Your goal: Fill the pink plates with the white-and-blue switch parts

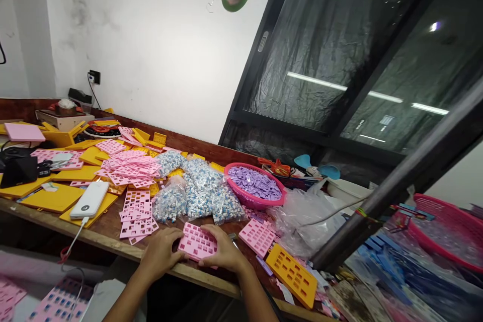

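A pink plastic plate with square cutouts [198, 240] is gripped by its two ends at the table's front edge. My left hand [162, 252] has its fingers and thumb closed on the plate's left end. On the right end, my right hand [225, 250] holds it between thumb and fingers. Just left of my hands lie several similar pink plates [136, 206]. Behind the held plate are clear bags of small blue and white parts [202, 188]. Another pink plate [257, 236] rests right of my right hand, beside a yellow plate with cutouts [292, 274].
A pink basket of purple pieces [256, 204] stands behind, right of the bags. A white power bank [90, 200] with a cable lies on yellow panels [56, 198] at left. A dark slanted post [350, 226] crosses the right side, near clear plastic bags [302, 216].
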`<move>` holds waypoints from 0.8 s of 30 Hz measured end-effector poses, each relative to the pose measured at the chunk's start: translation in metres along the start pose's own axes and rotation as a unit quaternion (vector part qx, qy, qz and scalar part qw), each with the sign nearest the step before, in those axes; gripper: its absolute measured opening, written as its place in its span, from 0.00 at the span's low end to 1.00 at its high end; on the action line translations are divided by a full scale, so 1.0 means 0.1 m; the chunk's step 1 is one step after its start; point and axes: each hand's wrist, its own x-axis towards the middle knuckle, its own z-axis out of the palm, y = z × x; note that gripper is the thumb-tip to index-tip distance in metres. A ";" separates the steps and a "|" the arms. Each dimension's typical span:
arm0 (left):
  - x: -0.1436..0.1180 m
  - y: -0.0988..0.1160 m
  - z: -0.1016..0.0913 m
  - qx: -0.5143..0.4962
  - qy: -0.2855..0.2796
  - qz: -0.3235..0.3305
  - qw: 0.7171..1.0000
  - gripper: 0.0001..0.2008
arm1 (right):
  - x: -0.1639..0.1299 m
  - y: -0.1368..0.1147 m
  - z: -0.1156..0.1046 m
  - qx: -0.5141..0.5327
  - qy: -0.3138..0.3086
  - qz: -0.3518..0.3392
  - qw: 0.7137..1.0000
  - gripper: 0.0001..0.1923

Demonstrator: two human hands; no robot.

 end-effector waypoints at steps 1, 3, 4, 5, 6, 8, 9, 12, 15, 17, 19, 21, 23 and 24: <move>0.00 0.00 0.00 0.000 0.000 0.000 1.000 0.21 | 0.00 0.00 0.00 -0.001 0.000 0.002 1.000 0.52; 0.00 0.00 -0.01 0.000 -0.001 -0.001 1.000 0.21 | -0.02 0.00 0.01 0.001 0.002 0.005 1.000 0.53; -0.01 0.00 -0.01 -0.001 -0.001 -0.001 1.000 0.21 | -0.03 0.00 0.02 0.003 0.001 0.006 1.000 0.53; -0.01 0.00 -0.01 -0.001 -0.002 -0.002 1.000 0.21 | -0.03 0.00 0.03 0.006 0.001 0.007 1.000 0.53; -0.01 0.00 -0.02 -0.002 -0.002 -0.002 1.000 0.21 | -0.04 0.00 0.03 0.010 0.002 0.008 1.000 0.53; -0.01 0.00 -0.02 -0.004 -0.003 -0.002 1.000 0.21 | -0.05 -0.01 0.04 0.018 0.005 0.012 1.000 0.53; -0.02 0.00 -0.02 -0.005 -0.003 -0.001 1.000 0.21 | -0.05 -0.02 0.05 0.021 0.007 0.012 1.000 0.53; -0.02 -0.01 -0.03 -0.007 -0.003 0.003 1.000 0.21 | -0.04 -0.02 0.06 0.021 0.011 0.008 1.000 0.53; -0.02 -0.02 -0.02 -0.006 -0.002 0.008 1.000 0.21 | -0.04 -0.03 0.06 0.017 0.010 0.011 1.000 0.53; -0.02 -0.04 -0.01 -0.004 -0.001 0.011 1.000 0.20 | -0.05 -0.03 0.05 0.009 0.007 0.022 1.000 0.54; -0.03 -0.04 -0.01 -0.003 0.002 0.014 1.000 0.20 | -0.07 -0.06 0.04 -0.008 -0.001 0.027 1.000 0.55; -0.03 -0.04 0.00 0.000 0.005 0.017 1.000 0.20 | -0.08 -0.10 0.02 -0.039 -0.017 0.023 0.999 0.55; -0.04 -0.04 0.01 0.003 0.008 0.020 1.000 0.21 | -0.10 -0.15 0.02 -0.083 -0.035 0.016 0.996 0.57; -0.05 -0.03 0.01 0.005 0.010 0.021 1.000 0.21 | -0.10 -0.18 0.03 -0.108 -0.042 0.014 0.993 0.58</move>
